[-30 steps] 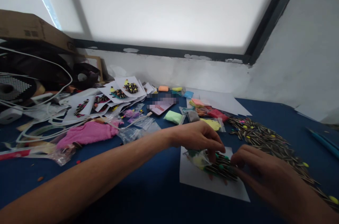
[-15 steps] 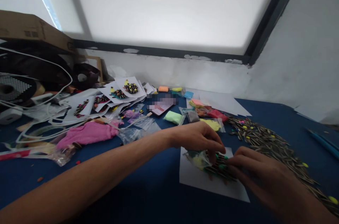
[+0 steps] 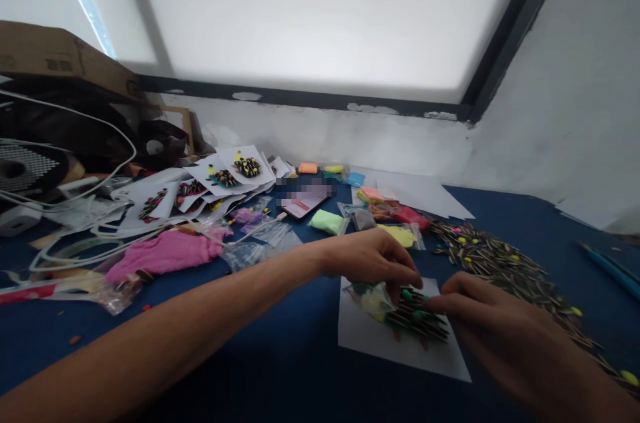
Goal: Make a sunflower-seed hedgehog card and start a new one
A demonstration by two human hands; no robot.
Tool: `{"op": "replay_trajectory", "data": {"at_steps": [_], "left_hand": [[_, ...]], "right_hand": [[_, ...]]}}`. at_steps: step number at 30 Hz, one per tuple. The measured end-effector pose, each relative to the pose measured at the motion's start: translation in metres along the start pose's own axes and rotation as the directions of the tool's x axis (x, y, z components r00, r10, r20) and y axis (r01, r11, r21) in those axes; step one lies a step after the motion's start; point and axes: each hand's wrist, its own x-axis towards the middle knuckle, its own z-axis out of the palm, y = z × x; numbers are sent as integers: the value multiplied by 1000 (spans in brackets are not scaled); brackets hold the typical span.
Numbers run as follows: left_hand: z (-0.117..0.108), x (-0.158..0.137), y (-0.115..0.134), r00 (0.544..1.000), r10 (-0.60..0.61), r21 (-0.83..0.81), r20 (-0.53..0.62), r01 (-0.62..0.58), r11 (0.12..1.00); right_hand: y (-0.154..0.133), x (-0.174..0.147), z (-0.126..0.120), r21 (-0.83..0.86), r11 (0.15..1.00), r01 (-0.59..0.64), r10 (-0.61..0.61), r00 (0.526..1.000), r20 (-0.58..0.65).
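On a white paper sheet (image 3: 365, 344) lies a craft piece of sunflower seeds (image 3: 423, 323), set close together in dark green clay with small green balls among them. Two brown bits stick out along its near edge. My left hand (image 3: 373, 260) is closed over its left side, with curled fingers at a small clear bag (image 3: 374, 302) that has pale yellow stuff in it; the fingertips are partly hidden. From the right, my right hand (image 3: 493, 313) reaches in with fingers stretched out, its index fingertip touching the seeds beside a green ball. Its thumb is hidden.
A long heap of loose sunflower seeds (image 3: 520, 270) spreads to the right, near a blue pen-like tool (image 3: 610, 270). Behind are clay packets (image 3: 327, 221) and a phone (image 3: 305, 200). Finished-looking seed pieces on paper (image 3: 247, 166), pink clay (image 3: 167, 253) and white cables (image 3: 65, 243) are left.
My right hand has shifted slightly right, and its index finger has straightened onto the seeds, showing more of the craft piece. My left hand has hardly moved.
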Motion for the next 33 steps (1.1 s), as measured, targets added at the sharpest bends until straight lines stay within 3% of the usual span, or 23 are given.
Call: {"op": "replay_trajectory", "data": {"at_steps": [11, 18, 21, 25, 33], "left_hand": [[-4, -1, 1, 998, -53, 63, -34, 55, 996], [-12, -4, 7, 984, -113, 189, -139, 138, 972], [-16, -6, 7, 974, -76, 347, -216, 149, 926], [-19, -9, 5, 959, 3, 528, -285, 154, 835], [-13, -23, 4, 944, -121, 623, -306, 295, 724]], "right_hand": [[2, -2, -2, -57, 998, -2, 4, 1000, 30], [20, -10, 6, -107, 970, -217, 201, 969, -144], [29, -15, 11, -108, 948, -299, 292, 953, -75], [27, -9, 11, 17, 940, -342, 340, 938, 66], [20, 4, 14, 122, 824, -553, 524, 827, 206]]}}
